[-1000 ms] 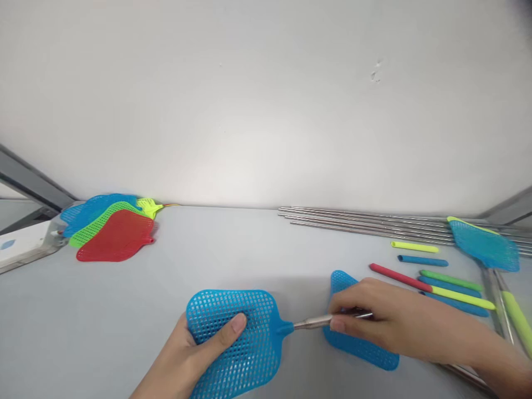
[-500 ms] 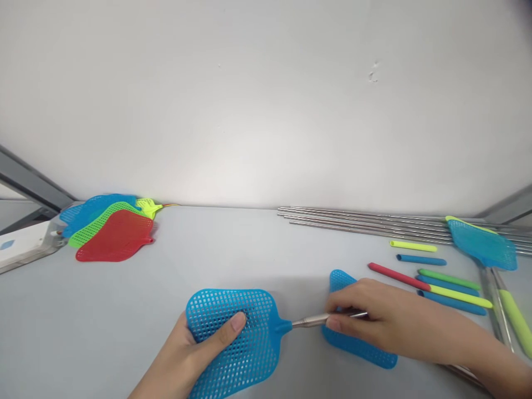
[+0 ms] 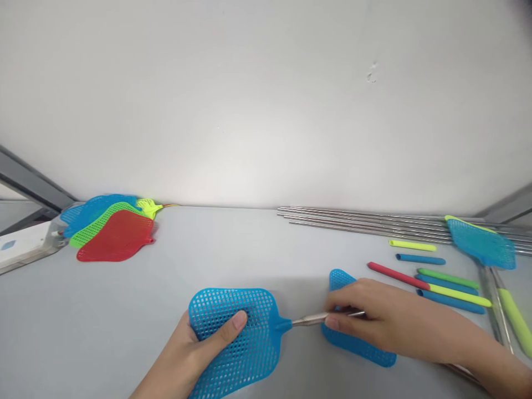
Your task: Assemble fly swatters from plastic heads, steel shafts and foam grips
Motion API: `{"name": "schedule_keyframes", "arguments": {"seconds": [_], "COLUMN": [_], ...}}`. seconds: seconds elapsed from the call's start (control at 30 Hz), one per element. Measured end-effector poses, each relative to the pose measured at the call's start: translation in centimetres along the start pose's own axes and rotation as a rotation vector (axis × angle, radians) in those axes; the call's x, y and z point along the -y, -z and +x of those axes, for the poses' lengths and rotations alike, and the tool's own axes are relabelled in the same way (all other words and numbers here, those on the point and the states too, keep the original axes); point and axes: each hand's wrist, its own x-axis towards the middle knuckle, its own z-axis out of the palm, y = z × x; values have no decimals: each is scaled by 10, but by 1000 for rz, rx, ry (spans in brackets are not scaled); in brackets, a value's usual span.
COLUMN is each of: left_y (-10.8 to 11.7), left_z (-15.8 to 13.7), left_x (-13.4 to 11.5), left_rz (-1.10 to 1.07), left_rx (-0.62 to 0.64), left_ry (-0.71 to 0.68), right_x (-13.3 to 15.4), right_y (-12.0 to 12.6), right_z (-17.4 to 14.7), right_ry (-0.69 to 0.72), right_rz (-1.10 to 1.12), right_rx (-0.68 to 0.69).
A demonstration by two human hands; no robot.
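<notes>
My left hand (image 3: 195, 354) grips a blue mesh fly-swatter head (image 3: 236, 338) low in the middle, thumb on top of the mesh. My right hand (image 3: 374, 321) pinches a thin metal rod (image 3: 310, 320) whose tip sits in the socket of that head. Under my right hand lies a second blue swatter head (image 3: 357, 346) flat on the table, partly hidden by the fingers.
A stack of blue, green, red and yellow swatter heads (image 3: 110, 230) lies at the far left. Several metal rods (image 3: 374, 221) line the back wall. Coloured handle sleeves (image 3: 440, 280) lie at the right, beside an assembled blue swatter (image 3: 482, 244). A white box (image 3: 22, 246) sits at the left edge.
Almost nothing has moved; both hands keep their hold, and the rod and blue head have shifted only slightly.
</notes>
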Motion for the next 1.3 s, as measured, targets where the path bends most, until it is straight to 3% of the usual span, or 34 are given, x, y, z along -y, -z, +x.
{"name": "schedule_keyframes", "arguments": {"seconds": [0.37,0.63,1.17,1.3], "left_y": [2,-4,-5,-8], "left_z": [4,-1,-1,-3], "left_x": [0,-4,-5,-3], "left_rz": [23,28,26,18], "left_rx": [25,-56,-24,-69], "left_ry": [4,-10,9,-8], "right_x": [0,1,0,0], "right_y": [0,1,-1,-1], "right_z": [0,1,1,0], "right_ry": [3,-7,16,17], "right_rz": [-4,1,-26,-24], "right_rx": [-5,5,-12,-6]}}
